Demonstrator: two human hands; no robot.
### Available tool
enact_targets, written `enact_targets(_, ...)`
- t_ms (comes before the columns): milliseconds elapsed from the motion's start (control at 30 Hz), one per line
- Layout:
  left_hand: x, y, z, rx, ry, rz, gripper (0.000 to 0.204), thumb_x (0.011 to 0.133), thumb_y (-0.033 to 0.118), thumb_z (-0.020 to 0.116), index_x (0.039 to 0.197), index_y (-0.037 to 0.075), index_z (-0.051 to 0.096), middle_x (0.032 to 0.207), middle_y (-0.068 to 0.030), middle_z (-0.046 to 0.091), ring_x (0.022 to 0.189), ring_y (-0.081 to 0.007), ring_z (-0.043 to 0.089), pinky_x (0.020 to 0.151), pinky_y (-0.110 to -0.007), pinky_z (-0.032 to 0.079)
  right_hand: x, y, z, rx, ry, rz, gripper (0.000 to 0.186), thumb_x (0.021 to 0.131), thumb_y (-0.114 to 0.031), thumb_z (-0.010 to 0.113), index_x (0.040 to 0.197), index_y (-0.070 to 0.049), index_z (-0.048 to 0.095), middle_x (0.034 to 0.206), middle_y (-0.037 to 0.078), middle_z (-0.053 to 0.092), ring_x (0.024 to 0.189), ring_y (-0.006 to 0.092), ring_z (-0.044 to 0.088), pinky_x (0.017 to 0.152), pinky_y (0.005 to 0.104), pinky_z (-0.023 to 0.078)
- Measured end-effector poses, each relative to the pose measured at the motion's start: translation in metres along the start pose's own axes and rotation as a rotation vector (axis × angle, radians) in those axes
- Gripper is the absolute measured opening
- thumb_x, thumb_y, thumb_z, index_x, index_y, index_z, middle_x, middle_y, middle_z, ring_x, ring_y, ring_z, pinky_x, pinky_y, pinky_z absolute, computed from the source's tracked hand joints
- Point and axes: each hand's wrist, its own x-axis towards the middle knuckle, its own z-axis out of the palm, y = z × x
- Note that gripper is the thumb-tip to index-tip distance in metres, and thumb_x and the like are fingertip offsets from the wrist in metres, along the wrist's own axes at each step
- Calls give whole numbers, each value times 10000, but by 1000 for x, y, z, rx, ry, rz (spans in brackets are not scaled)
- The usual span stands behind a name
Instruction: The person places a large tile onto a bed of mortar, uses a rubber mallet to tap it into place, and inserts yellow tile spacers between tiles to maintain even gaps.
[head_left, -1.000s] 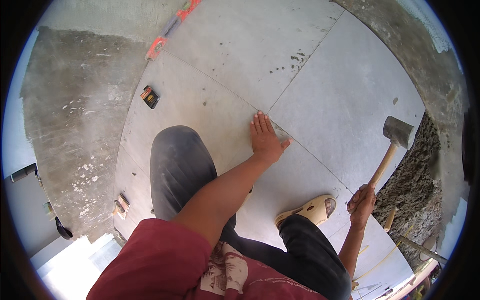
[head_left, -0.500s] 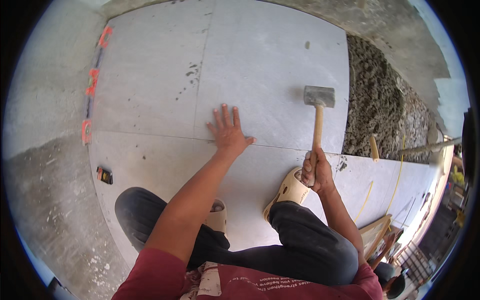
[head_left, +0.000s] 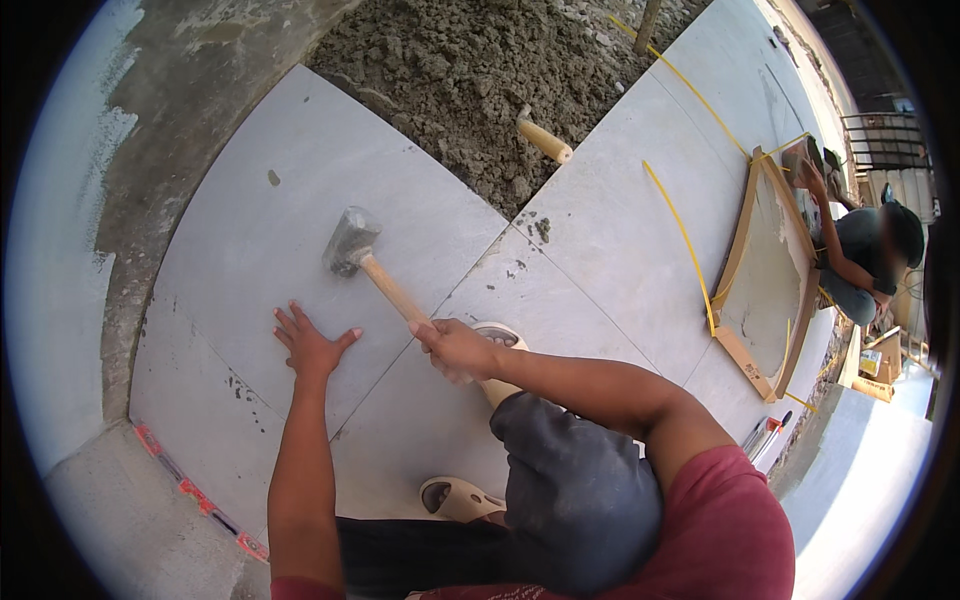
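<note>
My right hand is closed around the light wooden handle of a rubber mallet. The mallet's grey head hangs over or touches a large pale grey floor tile; contact cannot be made out. On the same tile, left of the mallet, my left hand lies with its fingers spread and empty. Beyond the tile's far right edge is rough, dark grey mortar. A trowel rests there, its wooden handle pointing toward the tile corner.
A red-ended spirit level lies along the left wall. On the right, yellow straps cross the tiles beside a cardboard-edged panel. Another person crouches behind it. My sandalled foot stands on the tiles.
The view has swung to the right, bringing the mortar, panel and other person further in. My right hand still grips the mallet, now tilted left toward the tile. My left hand stays spread there.
</note>
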Motion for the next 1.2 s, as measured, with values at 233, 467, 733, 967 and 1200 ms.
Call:
enact_targets(233,78,35,-23,34,116,48,1511,573,767,811,1598,145,-108,1642,-247,-130,1502,-497,-85,1089,-740,280,0,-19,-9,-72,56,-87,579,1005,-577,487,870,-14,495,566,56,479,384,149,490,346,318,423)
enact_targets(467,91,35,-16,63,69,72,1537,585,810,763,1576,64,-145,1625,-310,-80,1498,-463,-175,1159,-673,14,9,-121,-3,122,277,-560,581,1023,-581,429,846,-31,487,567,54,485,376,154,483,350,327,416)
enact_targets(733,73,47,-36,-10,11,49,1552,598,815,751,1561,-14,-140,1626,-323,-33,1510,-415,-195,1168,-651,-84,108,-149,10,162,150,-241,609,998,-633,446,810,-54,474,559,38,450,379,142,451,342,304,380)
enact_targets(967,80,30,-27,-36,26,69,1554,601,820,744,1558,-20,-145,1627,-323,-43,1506,-412,-213,1166,-647,-98,70,-190,30,339,232,-590,604,1002,-622,436,798,-55,479,576,39,458,378,136,448,338,292,382)
enact_targets(1200,77,36,-27,-59,-2,-39,1510,571,709,846,1586,206,-152,1639,-214,-172,1487,-509,-140,1020,-786,238,108,-135,12,47,173,-239,608,1023,-579,424,794,-21,501,547,35,452,360,141,431,319,316,371)
